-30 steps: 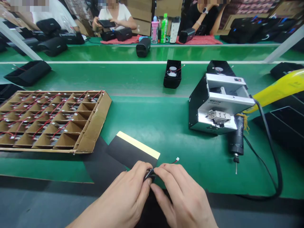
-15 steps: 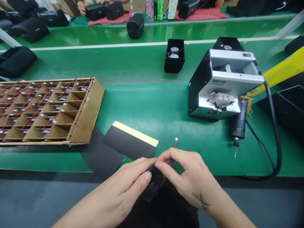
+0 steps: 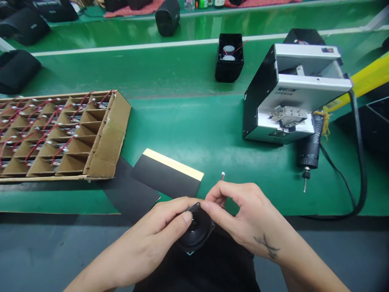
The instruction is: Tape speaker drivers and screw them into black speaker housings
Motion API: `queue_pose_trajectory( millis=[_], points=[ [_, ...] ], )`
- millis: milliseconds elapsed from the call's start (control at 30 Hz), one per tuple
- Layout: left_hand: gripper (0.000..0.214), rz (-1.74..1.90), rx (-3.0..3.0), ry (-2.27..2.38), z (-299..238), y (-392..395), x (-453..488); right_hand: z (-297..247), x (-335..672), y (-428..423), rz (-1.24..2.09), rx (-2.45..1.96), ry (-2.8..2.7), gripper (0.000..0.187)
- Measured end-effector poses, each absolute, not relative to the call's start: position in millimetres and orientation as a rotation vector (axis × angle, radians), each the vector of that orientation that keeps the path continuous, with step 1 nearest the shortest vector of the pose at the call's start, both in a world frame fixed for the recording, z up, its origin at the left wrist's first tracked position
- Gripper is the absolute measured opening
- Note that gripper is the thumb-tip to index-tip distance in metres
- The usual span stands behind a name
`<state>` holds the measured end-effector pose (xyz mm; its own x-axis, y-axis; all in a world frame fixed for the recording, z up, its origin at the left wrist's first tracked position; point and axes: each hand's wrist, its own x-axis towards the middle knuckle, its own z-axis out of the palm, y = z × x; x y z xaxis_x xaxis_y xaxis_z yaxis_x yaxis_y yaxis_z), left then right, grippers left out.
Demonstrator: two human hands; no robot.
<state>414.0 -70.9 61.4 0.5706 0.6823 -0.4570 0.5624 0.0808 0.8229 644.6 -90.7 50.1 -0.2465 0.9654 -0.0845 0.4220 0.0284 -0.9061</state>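
A round black speaker driver with a squarish rim is held above my lap, its cone facing up. My left hand is closed on it from the left, thumb over the cone. My right hand pinches at the driver's upper right edge; whatever lies between those fingertips is hidden. Beyond the right knuckles a red wire with a white connector sticks up. Just past my hands, a black sheet with a pale yellow strip overlaps another black sheet on the green bench.
At left stands a divided cardboard box with red-wired parts in many cells. A silver-black machine and a power screwdriver are at right. Behind sits an open black speaker housing. More black speakers line the back.
My view has dipped lower. The driver has tilted so more of its cone faces me. Both hands keep nearly the same hold.
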Motion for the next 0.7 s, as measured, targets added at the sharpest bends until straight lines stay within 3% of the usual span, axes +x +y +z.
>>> queue_pose_trajectory(
  millis=[567, 700],
  points=[
    [0.036, 0.134, 1.493, 1.031, 60.3, -71.3, 425.0, 44.0, 643.7, -92.3, 1.066, -1.429, -1.806, 0.019],
    [0.036, 0.189, 1.460, 1.044, 57.1, -75.6, 427.0, 42.5, 648.6, -95.6, 0.972, -1.287, -1.829, 0.010]
  ],
)
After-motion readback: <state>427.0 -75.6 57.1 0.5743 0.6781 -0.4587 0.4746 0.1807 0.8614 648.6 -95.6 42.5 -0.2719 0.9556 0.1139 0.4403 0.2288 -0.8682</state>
